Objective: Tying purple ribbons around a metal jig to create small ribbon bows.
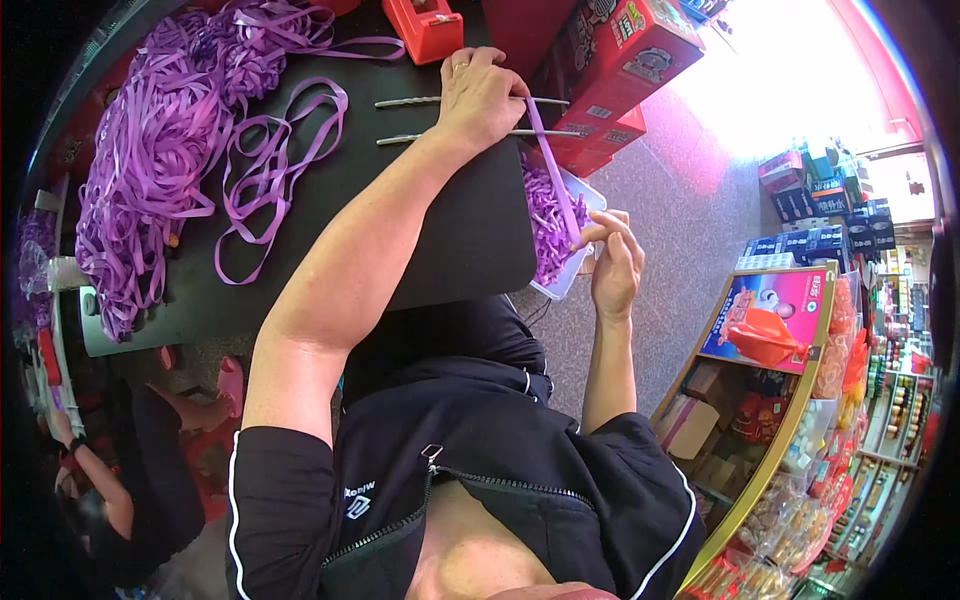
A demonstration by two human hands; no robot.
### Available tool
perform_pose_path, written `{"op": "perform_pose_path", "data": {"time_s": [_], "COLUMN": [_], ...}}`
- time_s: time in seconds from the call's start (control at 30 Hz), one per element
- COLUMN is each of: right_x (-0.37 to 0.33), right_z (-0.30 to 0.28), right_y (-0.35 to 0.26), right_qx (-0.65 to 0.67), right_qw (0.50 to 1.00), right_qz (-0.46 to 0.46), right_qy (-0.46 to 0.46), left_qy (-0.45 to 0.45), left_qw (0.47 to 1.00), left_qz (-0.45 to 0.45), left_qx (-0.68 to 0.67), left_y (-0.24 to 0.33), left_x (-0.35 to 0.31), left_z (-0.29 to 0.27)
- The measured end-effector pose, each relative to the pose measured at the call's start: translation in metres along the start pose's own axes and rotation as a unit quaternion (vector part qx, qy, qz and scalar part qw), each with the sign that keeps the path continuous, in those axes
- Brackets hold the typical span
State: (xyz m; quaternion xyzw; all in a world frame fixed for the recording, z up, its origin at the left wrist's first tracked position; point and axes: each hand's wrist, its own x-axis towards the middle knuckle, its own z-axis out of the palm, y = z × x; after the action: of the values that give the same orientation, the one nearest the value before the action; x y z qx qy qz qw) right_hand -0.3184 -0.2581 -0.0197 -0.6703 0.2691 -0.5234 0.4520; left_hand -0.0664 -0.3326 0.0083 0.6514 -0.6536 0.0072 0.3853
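Note:
A narrow purple ribbon stretches between my two hands past the table's right edge. My left hand reaches across the table, closed on the ribbon's upper end, with a ring on one finger. Under that hand and wrist lie two thin metal rods, roughly parallel and jutting over the table edge. My right hand pinches the ribbon's lower end between thumb and fingers. Below the ribbon is a white plastic tub filled with short purple ribbon pieces.
A big heap of purple ribbon and a loose looped strand lie on the black table. An orange-red block-shaped holder stands at the far edge. Red boxes are stacked right. Another person's arm is lower left. Shelves stand right.

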Motion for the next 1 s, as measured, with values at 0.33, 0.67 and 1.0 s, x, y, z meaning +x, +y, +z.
{"op": "perform_pose_path", "data": {"time_s": [0.33,0.67,1.0], "right_x": [-0.006,0.074,0.224], "right_z": [0.006,0.023,0.045], "right_y": [0.004,-0.026,0.031], "right_qx": [-0.019,0.165,0.238], "right_qw": [1.0,0.982,0.952], "right_qz": [0.012,-0.095,0.017], "right_qy": [0.011,-0.007,-0.193], "left_qy": [0.0,-0.005,-0.011], "left_qw": [1.0,1.0,1.0], "left_qz": [-0.001,-0.002,-0.013], "left_qx": [0.018,0.011,0.005], "left_y": [-0.001,-0.002,0.001], "left_x": [0.001,0.001,0.001], "left_z": [0.0,-0.002,-0.005]}}
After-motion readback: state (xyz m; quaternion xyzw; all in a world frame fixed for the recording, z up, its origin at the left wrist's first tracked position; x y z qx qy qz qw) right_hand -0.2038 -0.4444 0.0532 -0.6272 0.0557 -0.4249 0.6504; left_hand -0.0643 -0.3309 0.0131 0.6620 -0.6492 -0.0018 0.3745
